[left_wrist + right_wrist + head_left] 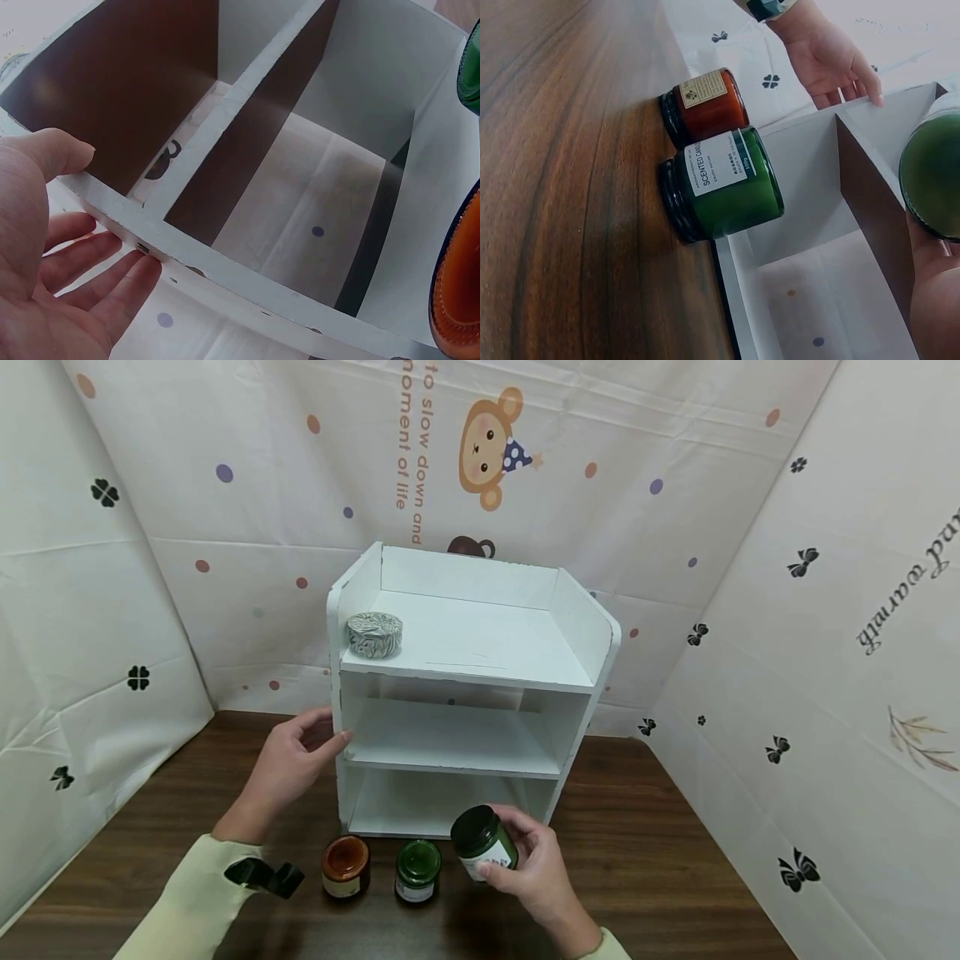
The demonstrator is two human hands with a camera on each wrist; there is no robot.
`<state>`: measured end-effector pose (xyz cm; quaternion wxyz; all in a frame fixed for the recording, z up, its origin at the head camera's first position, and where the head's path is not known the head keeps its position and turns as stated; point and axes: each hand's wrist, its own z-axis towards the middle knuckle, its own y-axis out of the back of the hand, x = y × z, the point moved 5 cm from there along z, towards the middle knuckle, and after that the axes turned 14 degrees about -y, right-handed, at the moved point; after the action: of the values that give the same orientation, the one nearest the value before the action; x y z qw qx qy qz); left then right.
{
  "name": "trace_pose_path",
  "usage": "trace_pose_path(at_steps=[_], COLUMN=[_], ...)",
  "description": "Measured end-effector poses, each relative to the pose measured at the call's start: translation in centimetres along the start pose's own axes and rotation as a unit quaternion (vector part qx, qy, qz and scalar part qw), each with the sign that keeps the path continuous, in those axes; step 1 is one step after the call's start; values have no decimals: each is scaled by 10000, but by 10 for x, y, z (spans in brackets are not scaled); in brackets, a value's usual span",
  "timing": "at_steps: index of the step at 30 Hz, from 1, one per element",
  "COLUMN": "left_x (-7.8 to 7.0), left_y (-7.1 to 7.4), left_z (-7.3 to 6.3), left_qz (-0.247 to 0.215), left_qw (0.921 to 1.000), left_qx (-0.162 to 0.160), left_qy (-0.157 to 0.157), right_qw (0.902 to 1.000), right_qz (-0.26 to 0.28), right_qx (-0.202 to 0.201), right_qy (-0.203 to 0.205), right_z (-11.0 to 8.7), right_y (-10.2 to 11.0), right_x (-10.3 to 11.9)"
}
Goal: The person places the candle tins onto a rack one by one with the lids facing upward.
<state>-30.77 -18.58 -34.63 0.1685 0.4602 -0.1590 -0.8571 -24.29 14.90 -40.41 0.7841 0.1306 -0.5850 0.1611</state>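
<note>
Pale yellow sleeves (183,897) enter at 8 and 5 o'clock (head view, 12 at the top edge), the left one with a black strap (262,875) at its cuff. Printed cloth (255,493) encloses the back and sides; sideways wording between 11 and 12 o'clock reads "to slow down and" and "moment of life", while near 3 o'clock "warmth" follows a cropped word. Below spreads a brown wood-grain table (637,843), bearing a white shelf (453,731) near the centre.

Right hand (536,868), between 5 and 6 o'clock: thumb and fingers curl around a black-lidded jar (483,843), held tilted at 6 o'clock above the table, before the lowest compartment; its white label is too small to read. Left hand (292,760), at 8 o'clock: grips the shelf's side panel, thumb at the front edge, fingers against the outer face.

Green jar (417,868), between 6 and 7 o'clock: stands on the table, dark end down; its white label, seen from the right wrist, shows "SCENTED CAND", the remainder unclear. Amber jar (346,866), at 7 o'clock: just beside it, likewise dark end down, its cream label illegible. Round patterned tin (375,637), at 9 o'clock: rests on the top board's left end.
</note>
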Motion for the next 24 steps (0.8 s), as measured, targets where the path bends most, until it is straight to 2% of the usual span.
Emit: trace_pose_path(at_steps=[9,13,20,24], left_x=[1,1,2,1], left_y=[0,-1,0,0], left_z=[0,0,-1,-1], left_qz=[-11,-1,3,11], left_qw=[10000,10000,10000,10000], left_qx=[13,19,42,38], left_qy=[24,24,62,54], right_qw=[9984,9980,9985,9998], right_qz=[-60,-80,-103,-114], right_qx=[-269,-292,-268,-100], right_qy=[-488,-550,-475,-137], right_z=[-2,-3,-4,-3], right_y=[4,5,4,3], right_x=[-2,-3,-3,-1])
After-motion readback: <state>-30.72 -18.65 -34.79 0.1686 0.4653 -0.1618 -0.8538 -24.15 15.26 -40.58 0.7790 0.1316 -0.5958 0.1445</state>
